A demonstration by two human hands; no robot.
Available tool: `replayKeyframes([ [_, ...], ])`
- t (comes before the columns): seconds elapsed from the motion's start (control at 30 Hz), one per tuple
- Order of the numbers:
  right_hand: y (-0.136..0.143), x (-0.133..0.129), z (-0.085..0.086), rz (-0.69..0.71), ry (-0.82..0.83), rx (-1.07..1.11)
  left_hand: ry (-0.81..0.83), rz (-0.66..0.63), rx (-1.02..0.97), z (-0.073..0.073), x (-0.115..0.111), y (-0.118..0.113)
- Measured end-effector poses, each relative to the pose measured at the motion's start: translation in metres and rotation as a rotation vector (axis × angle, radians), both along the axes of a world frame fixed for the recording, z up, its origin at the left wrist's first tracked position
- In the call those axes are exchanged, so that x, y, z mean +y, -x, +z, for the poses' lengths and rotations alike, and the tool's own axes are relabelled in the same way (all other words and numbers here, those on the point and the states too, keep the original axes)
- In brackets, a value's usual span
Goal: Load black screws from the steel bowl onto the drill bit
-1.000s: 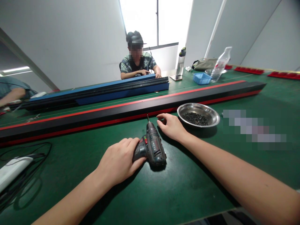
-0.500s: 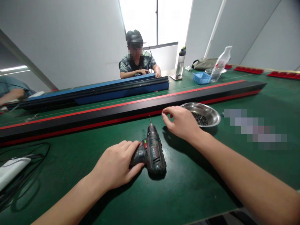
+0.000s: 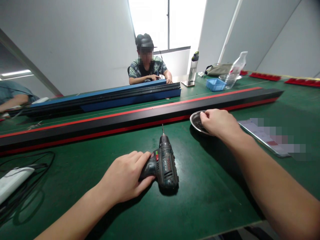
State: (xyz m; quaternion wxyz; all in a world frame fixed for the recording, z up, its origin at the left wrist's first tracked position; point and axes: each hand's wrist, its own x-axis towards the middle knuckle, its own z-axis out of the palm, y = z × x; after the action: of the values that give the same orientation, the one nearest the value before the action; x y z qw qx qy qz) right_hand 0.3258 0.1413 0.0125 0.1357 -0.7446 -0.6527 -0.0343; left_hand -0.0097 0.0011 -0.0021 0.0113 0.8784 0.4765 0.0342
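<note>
My left hand (image 3: 125, 176) is wrapped round the handle of a dark power drill (image 3: 168, 166), which lies on its side on the green table with its bit pointing at the long bar. Over the metal bowl (image 3: 193, 124) of small dark screws is my right hand (image 3: 220, 122), its thumb and fingertips pinched together at the screws; whether a screw is between them is hidden. A long black bar (image 3: 140, 116) with red edges runs across the table, just beyond the drill bit and the bowl.
Right of my forearm lies a phone (image 3: 265, 138), partly blurred. Cables and a white box (image 3: 15, 181) are at the left. Beyond the bar are blue and black bars (image 3: 130, 95), a blue basket (image 3: 215, 84), bottles and a seated person (image 3: 147, 66). Another person's arm shows far left.
My right hand has moved right, from beside the bowl's left rim to over the bowl. My left hand still holds the drill, which has barely shifted.
</note>
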Motion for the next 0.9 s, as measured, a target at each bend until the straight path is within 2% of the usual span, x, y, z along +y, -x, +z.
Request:
replayKeyframes([
  [0.13,0.001,0.003,-0.012,0.094,0.165,-0.034,0.004,0.001,-0.001,-0.001,0.0,0.0],
  [0.43,0.007,0.002,-0.013,0.155,0.253,0.036,0.008,-0.004,0.004,0.001,0.001,-0.001],
  [0.73,0.006,0.003,-0.015,0.176,0.206,0.021,0.002,-0.009,0.009,0.001,0.0,0.0],
  [0.9,0.007,0.002,-0.01,0.161,0.177,0.007,0.002,-0.013,0.011,0.001,0.0,0.0],
])
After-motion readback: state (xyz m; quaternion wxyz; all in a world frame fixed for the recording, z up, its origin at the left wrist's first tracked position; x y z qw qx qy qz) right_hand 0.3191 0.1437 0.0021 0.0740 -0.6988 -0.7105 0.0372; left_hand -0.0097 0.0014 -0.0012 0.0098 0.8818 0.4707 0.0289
